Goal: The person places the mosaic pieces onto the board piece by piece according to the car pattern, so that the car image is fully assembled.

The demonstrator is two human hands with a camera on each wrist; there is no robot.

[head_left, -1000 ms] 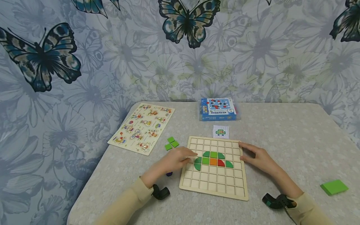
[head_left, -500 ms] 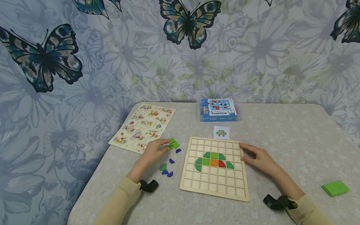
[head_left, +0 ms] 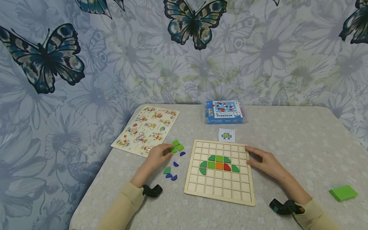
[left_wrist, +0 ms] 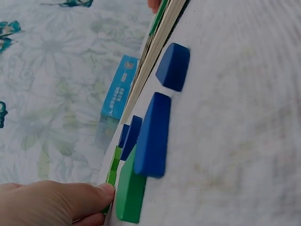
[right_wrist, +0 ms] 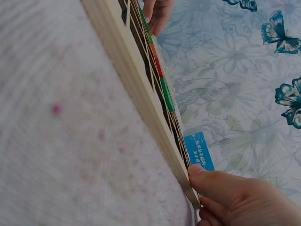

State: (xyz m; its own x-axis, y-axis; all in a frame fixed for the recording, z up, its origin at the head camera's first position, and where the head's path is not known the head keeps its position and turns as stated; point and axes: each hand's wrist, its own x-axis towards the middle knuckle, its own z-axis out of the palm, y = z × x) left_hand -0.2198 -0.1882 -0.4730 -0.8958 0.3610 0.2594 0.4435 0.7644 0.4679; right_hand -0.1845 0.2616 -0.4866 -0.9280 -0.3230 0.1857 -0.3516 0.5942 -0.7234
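My left hand (head_left: 157, 157) pinches a light green square tile (head_left: 173, 150) with thumb and fingertips, beside more such tiles at the table's left. Nearer me lie several blue half-round pieces (head_left: 174, 178) and a dark green quarter-round piece (head_left: 167, 170), seen large in the left wrist view. On the wooden grid board (head_left: 221, 188), green pieces, an orange square (head_left: 219, 165) and a red quarter-round piece (head_left: 226, 167) sit in the cells. My right hand (head_left: 265, 161) holds the board's right edge near its far corner, thumb and index finger at the rim.
Behind the board lies a small pattern card (head_left: 226, 135), with a blue box (head_left: 225, 112) farther back. A board with printed figures (head_left: 148, 127) lies at the far left. A green block (head_left: 343, 193) is at the right.
My left hand has left the grid board and moved left to the green square tiles, uncovering the blue pieces. The right hand stays at the board's edge.
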